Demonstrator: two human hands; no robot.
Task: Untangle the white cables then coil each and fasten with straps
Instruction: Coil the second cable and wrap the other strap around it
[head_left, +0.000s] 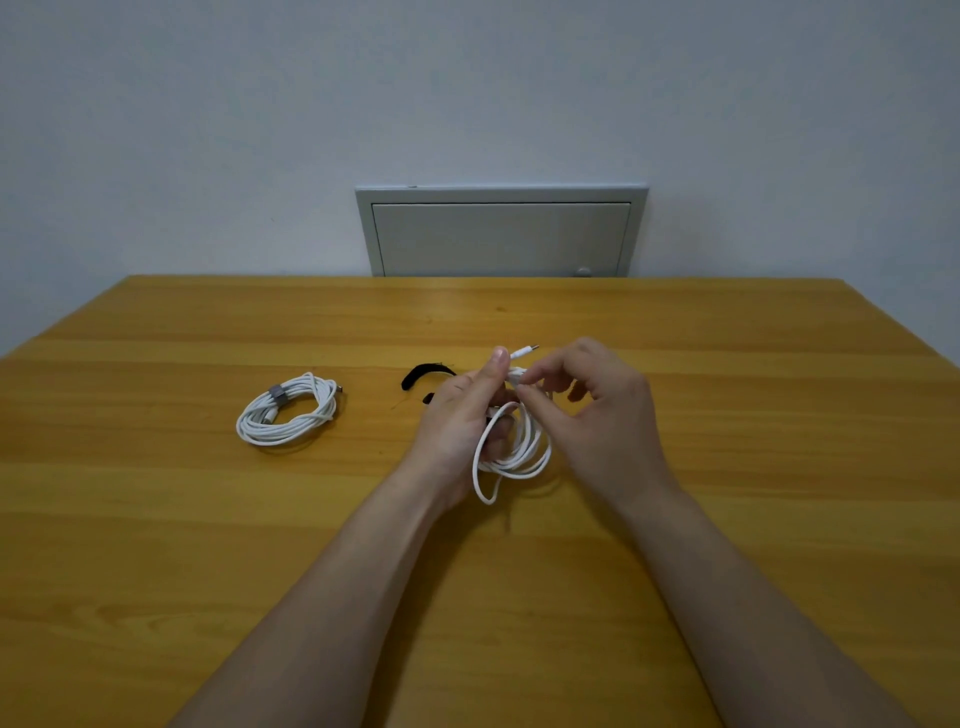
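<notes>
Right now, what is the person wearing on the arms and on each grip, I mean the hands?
Nothing worn shows. The left grip and the right grip are bare hands: no gloves, and no rings visible. The left forearm and the right forearm are bare down to the picture's lower edge, with no sleeves. No watch or bracelet shows at either wrist.

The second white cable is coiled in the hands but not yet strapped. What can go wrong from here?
1. The coil is loose: one loop hangs lower than the rest, so it may spring open if the left hand relaxes its grip.
2. The black strap lies on the table behind the left hand; reaching for it means the right hand releases the plug end, which could then unwind.
</notes>
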